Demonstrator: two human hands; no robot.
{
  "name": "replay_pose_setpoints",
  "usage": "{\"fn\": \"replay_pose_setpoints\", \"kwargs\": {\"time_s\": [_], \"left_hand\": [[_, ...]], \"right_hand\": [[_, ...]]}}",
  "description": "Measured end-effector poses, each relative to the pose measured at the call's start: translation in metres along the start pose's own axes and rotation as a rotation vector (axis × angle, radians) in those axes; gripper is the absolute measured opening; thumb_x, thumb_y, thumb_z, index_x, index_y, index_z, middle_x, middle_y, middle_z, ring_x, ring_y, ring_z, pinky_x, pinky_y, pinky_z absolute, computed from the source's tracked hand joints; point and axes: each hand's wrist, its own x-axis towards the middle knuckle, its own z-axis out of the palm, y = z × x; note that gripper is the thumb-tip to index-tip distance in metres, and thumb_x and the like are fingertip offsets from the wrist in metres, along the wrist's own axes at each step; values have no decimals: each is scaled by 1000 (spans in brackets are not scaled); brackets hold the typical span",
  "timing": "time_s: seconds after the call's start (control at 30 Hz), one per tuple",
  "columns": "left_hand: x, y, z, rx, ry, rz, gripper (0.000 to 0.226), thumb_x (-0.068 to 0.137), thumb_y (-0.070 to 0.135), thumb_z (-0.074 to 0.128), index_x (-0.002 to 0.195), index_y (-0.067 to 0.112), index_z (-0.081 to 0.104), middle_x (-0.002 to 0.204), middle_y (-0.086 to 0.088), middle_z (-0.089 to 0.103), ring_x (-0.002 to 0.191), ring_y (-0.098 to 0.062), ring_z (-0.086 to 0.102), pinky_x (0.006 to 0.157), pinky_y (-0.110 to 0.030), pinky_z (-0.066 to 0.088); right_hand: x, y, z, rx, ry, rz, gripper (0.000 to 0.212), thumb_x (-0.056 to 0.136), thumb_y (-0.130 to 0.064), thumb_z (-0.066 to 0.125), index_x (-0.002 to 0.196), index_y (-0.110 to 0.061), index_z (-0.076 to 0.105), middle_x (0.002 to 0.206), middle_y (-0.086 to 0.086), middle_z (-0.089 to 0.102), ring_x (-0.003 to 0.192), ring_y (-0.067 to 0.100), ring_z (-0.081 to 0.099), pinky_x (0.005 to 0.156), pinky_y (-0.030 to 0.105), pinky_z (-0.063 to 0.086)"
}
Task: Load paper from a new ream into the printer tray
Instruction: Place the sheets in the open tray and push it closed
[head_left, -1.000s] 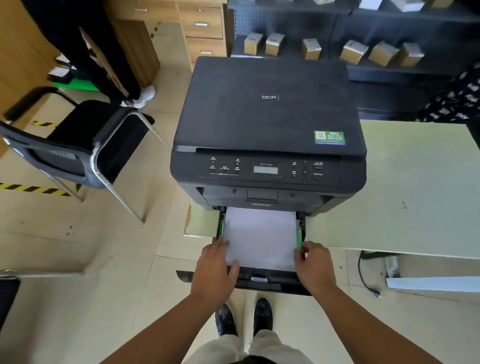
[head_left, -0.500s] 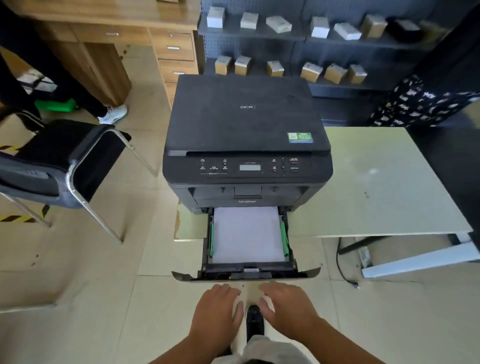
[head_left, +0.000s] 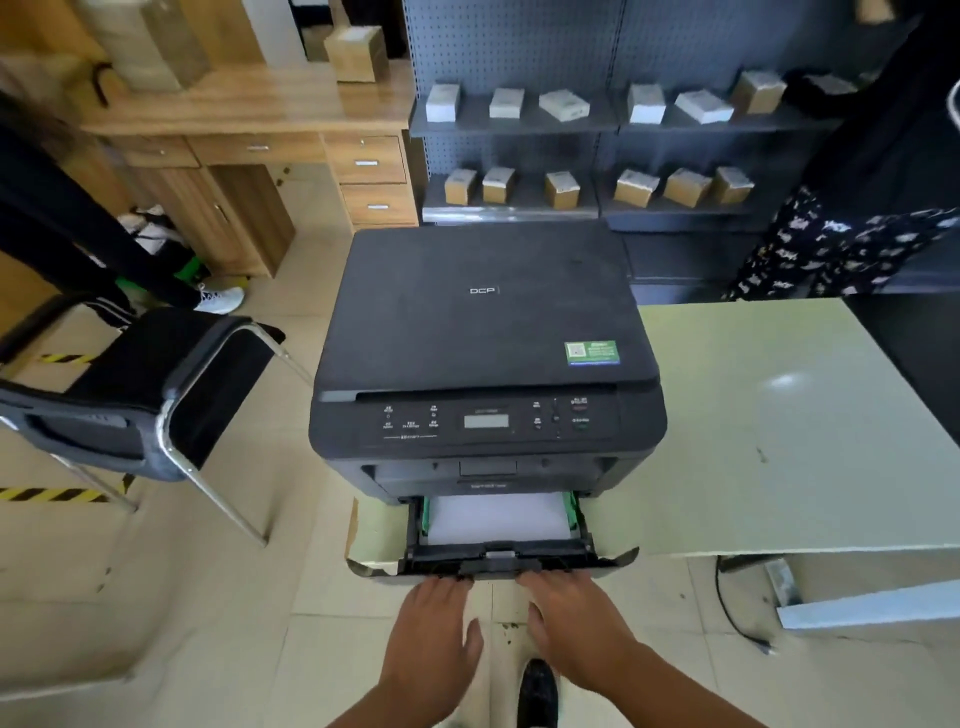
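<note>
Black printer (head_left: 485, 332) on a pale table (head_left: 779, 426), near the left edge. Tray (head_left: 498, 564) partly pulled out below, white paper (head_left: 498, 522) lying flat inside between green guides (head_left: 571, 512). Left hand (head_left: 434, 631) and right hand (head_left: 576, 621) open, palms down, fingertips at the tray's front lip, gripping nothing. Likely closing step. Risks: uneven push skewing the tray and jamming it; hard shove sliding the printer; shifted stack causing misfeeds.
</note>
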Motion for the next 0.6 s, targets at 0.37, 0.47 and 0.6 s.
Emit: {"fn": "replay_pose_setpoints", "kwargs": {"time_s": [0.37,0.47,0.6], "left_hand": [[76,-5,-29,123,-118,-92,77,90,46,38,155,14,12,163,-6,21,149,-21,16,122,-29,-1],[77,-4,-29,132,-161,-83,81,87,48,37,155,13,11,165,-6,14,151,-20,8,123,-32,-2],[69,-5,-31,151,-207,-37,77,90,45,37,155,14,12,166,-5,8,152,-20,0,124,-36,-1]], "right_hand": [[60,33,-31,-38,-93,-13,71,92,-31,48,154,-22,16,154,0,34,139,24,31,121,36,11],[62,42,-36,-85,-209,-30,80,93,-35,48,156,-28,0,161,-5,14,146,24,16,121,37,1],[62,40,-37,-105,-288,2,81,95,-38,46,155,-29,-7,165,-7,1,150,24,6,122,38,-2]]}}
